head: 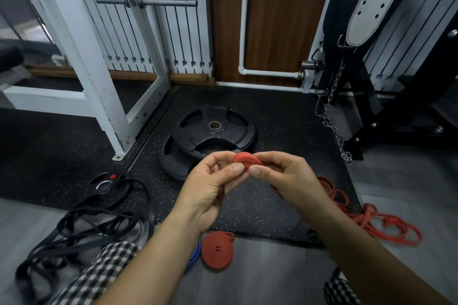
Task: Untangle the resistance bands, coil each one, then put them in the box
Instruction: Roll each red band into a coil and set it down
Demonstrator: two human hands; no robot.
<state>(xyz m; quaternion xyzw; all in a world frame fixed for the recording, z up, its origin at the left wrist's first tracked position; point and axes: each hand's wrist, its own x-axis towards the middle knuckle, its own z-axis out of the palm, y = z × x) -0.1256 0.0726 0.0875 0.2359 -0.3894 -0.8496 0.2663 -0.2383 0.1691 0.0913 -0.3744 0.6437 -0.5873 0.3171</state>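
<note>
Both hands meet above the black mat and pinch a small red coil of band [245,160]. My left hand [213,186] holds it from the left with thumb and fingers; my right hand [285,178] grips it from the right. From under my right wrist the loose rest of the red band [376,223] trails in loops on the floor at the right. A finished red coil [217,250] lies flat on the grey floor below my left wrist, with a blue coil [195,254] partly hidden beside it. A tangle of black bands [81,230] lies at the lower left. No box is visible.
Two stacked black weight plates [210,136] lie on the speckled mat just beyond my hands. A smaller plate [106,188] sits at the left by the black bands. A white rack frame [106,96] stands at the left, a hanging chain [332,121] and black bench at the right.
</note>
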